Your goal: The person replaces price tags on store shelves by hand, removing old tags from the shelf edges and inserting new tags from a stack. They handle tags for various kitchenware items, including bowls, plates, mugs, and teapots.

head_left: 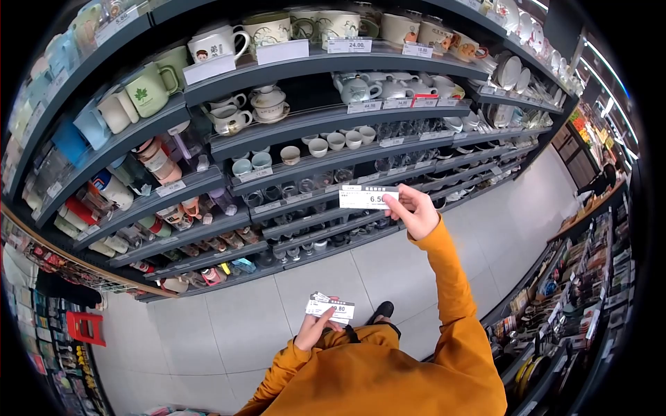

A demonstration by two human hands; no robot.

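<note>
Held out toward the shelves, my right hand [414,212] pinches a white price tag [361,199] by its right end; the print on it reads about 6.50, partly under my thumb. Lower down, near my lap, my left hand [316,330] is closed on a small stack of price tags [326,308], the top one showing a price ending in 9.80. Behind the raised tag are shelf rows with small glasses [306,185] and small cups [318,147]. The raised tag appears apart from the shelf edge.
Long grey shelves carry mugs [151,90], teapots [358,87], plates [510,72] and bottles [114,191], with tags along their edges. A red stool [87,328] stands on the tiled floor [243,326] at left. Another stocked shelf [555,305] runs along the right.
</note>
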